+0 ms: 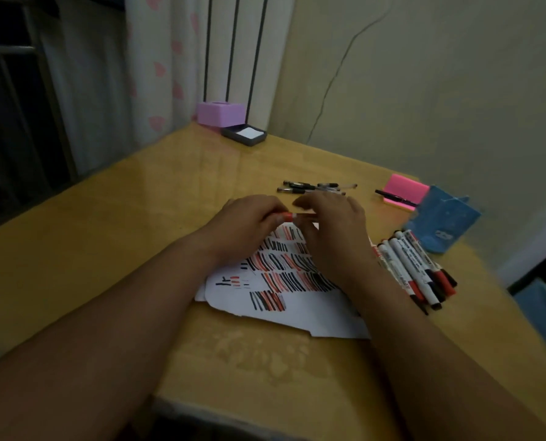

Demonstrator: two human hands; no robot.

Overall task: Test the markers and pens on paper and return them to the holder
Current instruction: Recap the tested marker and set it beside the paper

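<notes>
While you hold it above the far edge of the paper [300, 308], the red marker [293, 215] lies level between both hands.

- Left hand [249, 224]: your fingers are curled, pinching the marker's red end.
- Right hand [332, 232]: your fingers and thumb close round the other end, hiding most of the barrel.
- Paper: white, lying flat on the counter [131, 224], covered in rows of short red and black strokes; your right wrist crosses it.
- Loose markers [416, 268]: a heap with red and black caps, just right of the paper.
- Pens [313, 187]: a small group lying beyond your hands.
- Holder [442, 222]: blue, at the counter's right side, just beyond the heap.
- Pink sticky notes [407, 190]: beside the holder, with a black pen [392, 196] lying across them.
- Purple box [221, 113] and dark tray [244, 135]: at the far corner.
</notes>
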